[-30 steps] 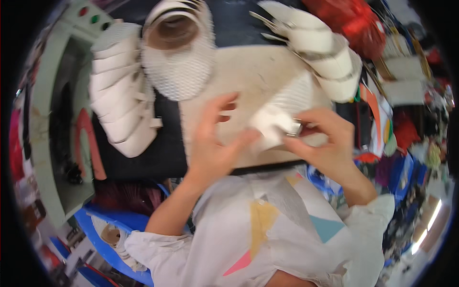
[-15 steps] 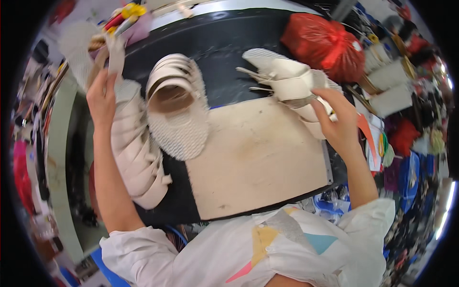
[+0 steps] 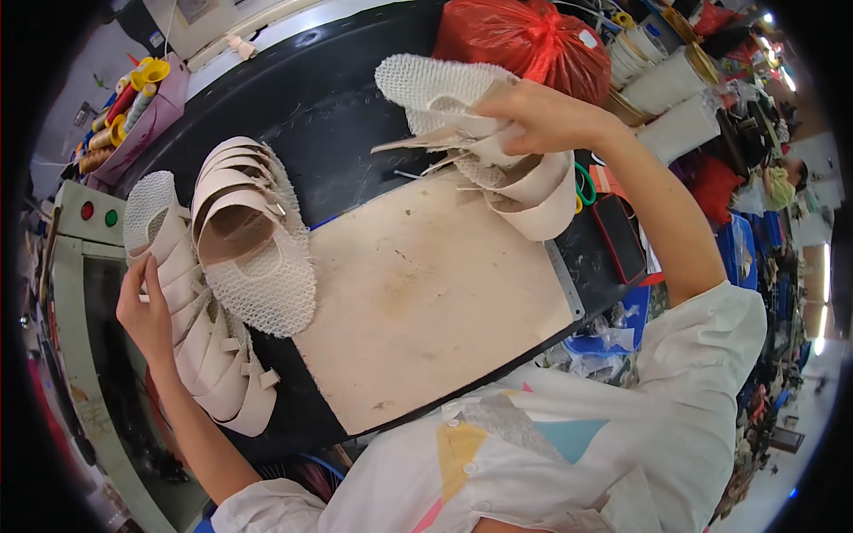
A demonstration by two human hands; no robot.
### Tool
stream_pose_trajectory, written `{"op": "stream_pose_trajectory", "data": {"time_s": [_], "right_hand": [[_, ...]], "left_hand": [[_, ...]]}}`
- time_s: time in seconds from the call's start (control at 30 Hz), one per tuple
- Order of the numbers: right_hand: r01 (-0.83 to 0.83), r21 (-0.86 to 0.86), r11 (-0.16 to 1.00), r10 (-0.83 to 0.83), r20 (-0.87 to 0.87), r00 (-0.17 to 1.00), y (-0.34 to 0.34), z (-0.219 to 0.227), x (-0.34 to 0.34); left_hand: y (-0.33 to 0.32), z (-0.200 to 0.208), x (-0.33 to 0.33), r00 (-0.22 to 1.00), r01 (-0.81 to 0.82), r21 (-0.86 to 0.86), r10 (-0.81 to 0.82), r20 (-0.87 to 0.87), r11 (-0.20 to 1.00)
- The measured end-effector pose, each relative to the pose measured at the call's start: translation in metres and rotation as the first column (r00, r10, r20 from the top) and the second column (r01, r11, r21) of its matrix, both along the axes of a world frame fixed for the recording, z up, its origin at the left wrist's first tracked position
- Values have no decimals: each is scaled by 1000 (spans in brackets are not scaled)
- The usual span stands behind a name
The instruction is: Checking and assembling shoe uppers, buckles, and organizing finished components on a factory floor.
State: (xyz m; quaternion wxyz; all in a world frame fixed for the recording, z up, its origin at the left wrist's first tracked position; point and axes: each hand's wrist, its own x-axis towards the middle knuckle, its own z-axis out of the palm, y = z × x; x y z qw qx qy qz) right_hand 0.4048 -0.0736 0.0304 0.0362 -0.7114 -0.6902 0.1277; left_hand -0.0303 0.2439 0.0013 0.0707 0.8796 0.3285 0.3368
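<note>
My left hand [image 3: 147, 311] pinches the lower edge of a cream woven shoe upper [image 3: 149, 209], which rests at the far end of an overlapping row of uppers [image 3: 209, 360] on the left. Right beside that row lies a second nested stack of uppers [image 3: 289, 298], its mesh toe facing me. At the far right of the board, my right hand [image 3: 542, 115] is closed on the band of a mesh-toed upper [image 3: 440, 80] on top of another pile [image 3: 542, 200]. Loose strap ends [image 3: 413, 142] stick out leftward from that pile. Its fingertips are partly hidden.
A beige board [image 3: 435, 302] lies on the black table [image 3: 329, 102], with a metal strip [image 3: 564, 280] along its right edge. Behind sits a red plastic bag [image 3: 533, 44]. A phone [image 3: 619, 238] lies at right; a box of thread spools [image 3: 142, 111] stands far left.
My left hand has lowered its upper onto the end of the left row. My right hand has moved to the far upper on the right pile and grips it. The view has shifted.
</note>
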Motion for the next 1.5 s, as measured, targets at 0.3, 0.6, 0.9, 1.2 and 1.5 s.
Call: {"op": "stream_pose_trajectory", "data": {"time_s": [0.3, 0.6, 0.9, 1.2, 1.5], "right_hand": [[111, -145, 983, -74, 240, 968, -87, -41, -47], [627, 173, 759, 198, -980, 31, -74, 40, -107], [59, -324, 944, -208, -725, -657, -53, -33, -143], [741, -105, 663, -477, -822, 311, -2, -106, -124], [-127, 291, 948, 165, -108, 980, -59, -12, -219]], "left_hand": [[-147, -13, 49, 948, 317, -95, -314, 48, 944], [-216, 20, 86, 810, 526, -116, -456, 368, 842], [-172, 28, 68, 780, 625, -530, -481, 400, 573], [-264, -73, 48, 987, 156, -950, -86, 137, 271], [-316, -71, 20, 993, 95, -592, -32, 115, 800]]}}
